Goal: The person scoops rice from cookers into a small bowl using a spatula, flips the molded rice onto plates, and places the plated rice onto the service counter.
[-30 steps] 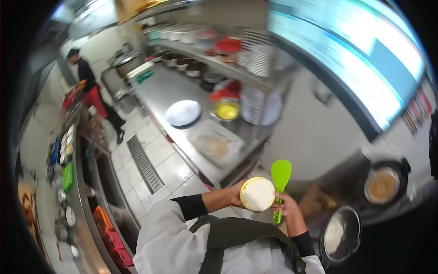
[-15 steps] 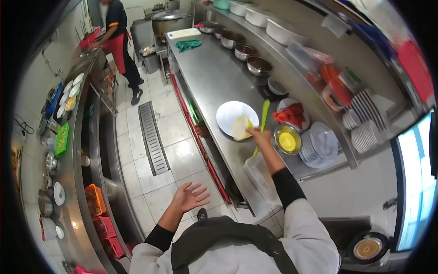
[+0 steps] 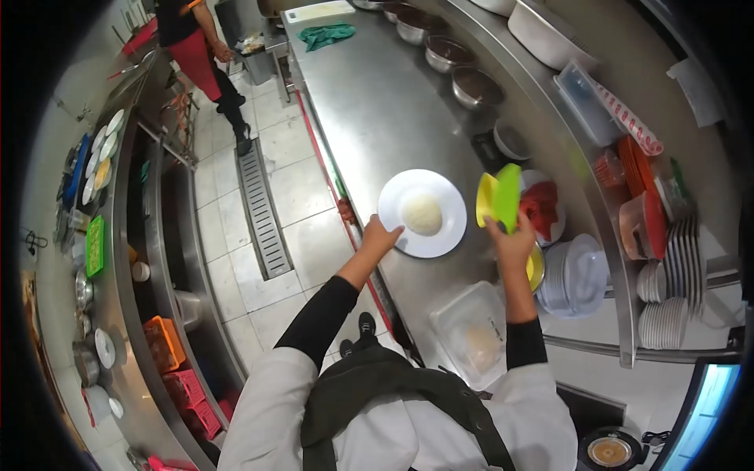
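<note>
A white plate (image 3: 446,235) lies on the steel counter (image 3: 361,102) with a rounded mound of white rice (image 3: 422,214) at its middle. My left hand (image 3: 380,238) grips the plate's near left rim, thumb on top. To the right of the plate, my right hand (image 3: 512,237) is closed around a green spatula (image 3: 509,198) and a small yellow bowl (image 3: 486,199), held together and raised above the counter. Just beyond that hand are a red cloth (image 3: 539,206) on a white plate and, partly hidden by the hand, a metal bowl with yellow contents (image 3: 536,267).
A clear plastic container (image 3: 471,334) sits at the counter's near end. Stacked plates (image 3: 577,275) stand at right under a shelf (image 3: 577,173). Metal bowls (image 3: 477,86) line the back. Another person (image 3: 196,63) stands at the far left, beside the floor drain (image 3: 261,212).
The yellow bowl has been lifted off the plate and moved right with the spatula, and the rice mound now shows. My left hand has reached forward and taken the plate's rim. The other person has turned.
</note>
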{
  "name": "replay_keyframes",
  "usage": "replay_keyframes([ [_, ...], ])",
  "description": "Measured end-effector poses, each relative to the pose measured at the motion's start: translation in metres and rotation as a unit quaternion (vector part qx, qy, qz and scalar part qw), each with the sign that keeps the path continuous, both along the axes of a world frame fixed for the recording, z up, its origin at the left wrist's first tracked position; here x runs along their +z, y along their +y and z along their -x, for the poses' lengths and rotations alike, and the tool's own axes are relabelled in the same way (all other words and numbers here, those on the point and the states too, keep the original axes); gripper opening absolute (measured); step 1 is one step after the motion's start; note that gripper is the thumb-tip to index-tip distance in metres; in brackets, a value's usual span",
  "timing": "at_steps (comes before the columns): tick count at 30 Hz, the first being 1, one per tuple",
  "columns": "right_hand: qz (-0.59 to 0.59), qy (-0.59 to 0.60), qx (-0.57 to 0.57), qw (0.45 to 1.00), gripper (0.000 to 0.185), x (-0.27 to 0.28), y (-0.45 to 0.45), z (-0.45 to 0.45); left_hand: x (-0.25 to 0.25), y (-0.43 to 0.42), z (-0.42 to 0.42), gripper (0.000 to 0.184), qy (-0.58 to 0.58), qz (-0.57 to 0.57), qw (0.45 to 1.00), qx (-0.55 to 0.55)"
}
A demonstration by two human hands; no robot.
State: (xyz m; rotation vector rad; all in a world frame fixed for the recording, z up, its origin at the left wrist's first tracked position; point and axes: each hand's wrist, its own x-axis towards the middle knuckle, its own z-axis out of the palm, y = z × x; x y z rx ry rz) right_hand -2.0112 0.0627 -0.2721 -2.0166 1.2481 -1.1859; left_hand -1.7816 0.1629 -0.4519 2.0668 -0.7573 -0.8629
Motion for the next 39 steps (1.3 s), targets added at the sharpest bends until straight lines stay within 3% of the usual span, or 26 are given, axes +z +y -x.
replay_keyframes([
  [1,-0.013,-0.012,-0.011,1.000,0.042,0.005,0.001,0.015,-0.017,-0.017,-0.004,0.050,-0.090,-0.019,0.996,-0.009],
  [4,-0.055,-0.070,-0.045,0.995,0.042,0.003,0.008,0.041,-0.052,-0.028,-0.024,0.047,0.178,0.144,0.973,-0.005],
  [5,-0.070,-0.096,-0.052,0.992,0.041,0.000,0.011,0.045,-0.017,-0.017,-0.023,0.049,0.340,0.139,0.930,0.024],
  [8,-0.166,-0.125,-0.056,0.977,0.041,-0.012,0.016,0.040,-0.029,0.034,-0.040,0.053,0.381,0.231,0.895,0.023],
  [10,-0.139,-0.081,-0.052,0.986,0.043,-0.005,0.039,0.009,0.006,0.098,-0.072,0.058,0.472,0.183,0.861,0.043],
  [12,-0.188,-0.133,0.077,0.970,0.038,-0.039,0.041,-0.010,0.013,0.171,-0.102,0.065,0.487,0.229,0.827,0.161],
  [14,-0.258,-0.200,0.126,0.937,0.036,-0.026,0.082,-0.077,0.056,0.259,-0.153,0.072,0.482,0.335,0.789,0.183],
  [15,-0.281,-0.173,0.200,0.923,0.033,-0.034,0.085,-0.105,0.078,0.309,-0.185,0.073,0.421,0.386,0.782,0.249],
  [17,-0.197,-0.132,0.306,0.922,0.032,-0.043,0.120,-0.178,0.120,0.401,-0.235,0.074,0.319,0.470,0.747,0.345],
  [18,-0.242,-0.132,0.345,0.897,0.031,-0.047,0.136,-0.221,0.161,0.451,-0.257,0.068,0.272,0.476,0.739,0.390],
  [19,-0.283,-0.130,0.374,0.874,0.031,-0.046,0.158,-0.258,0.163,0.509,-0.296,0.071,0.225,0.522,0.734,0.371],
  [20,-0.315,-0.121,0.394,0.855,0.031,-0.042,0.191,-0.293,0.157,0.577,-0.336,0.066,0.165,0.504,0.710,0.463],
  [21,-0.381,-0.131,0.380,0.833,0.030,-0.040,0.258,-0.355,0.197,0.649,-0.376,0.059,0.114,0.508,0.646,0.558],
  [24,-0.266,-0.120,0.456,0.841,0.031,-0.063,0.353,-0.500,0.220,0.858,-0.508,0.053,-0.011,0.570,0.599,0.562],
  [26,-0.234,-0.153,0.463,0.841,0.035,-0.069,0.422,-0.595,0.270,0.948,-0.556,0.050,-0.079,0.574,0.543,0.607],
  [28,-0.284,-0.055,0.454,0.843,0.034,-0.057,0.483,-0.672,0.297,1.045,-0.601,0.049,-0.126,0.567,0.519,0.627],
  [32,-0.372,-0.013,0.476,0.797,0.032,0.000,0.600,-0.790,0.311,1.232,-0.675,0.052,-0.240,0.568,0.388,0.685],
  [34,-0.374,0.008,0.506,0.777,0.031,0.026,0.634,-0.820,0.321,1.279,-0.684,0.055,-0.265,0.565,0.339,0.705],
  [35,-0.303,-0.068,0.545,0.779,0.031,-0.008,0.633,-0.845,0.330,1.298,-0.686,0.056,-0.276,0.573,0.318,0.703],
  [39,-0.368,0.000,0.557,0.744,0.035,0.032,0.682,-0.875,0.342,1.358,-0.697,0.060,-0.291,0.586,0.251,0.714],
])
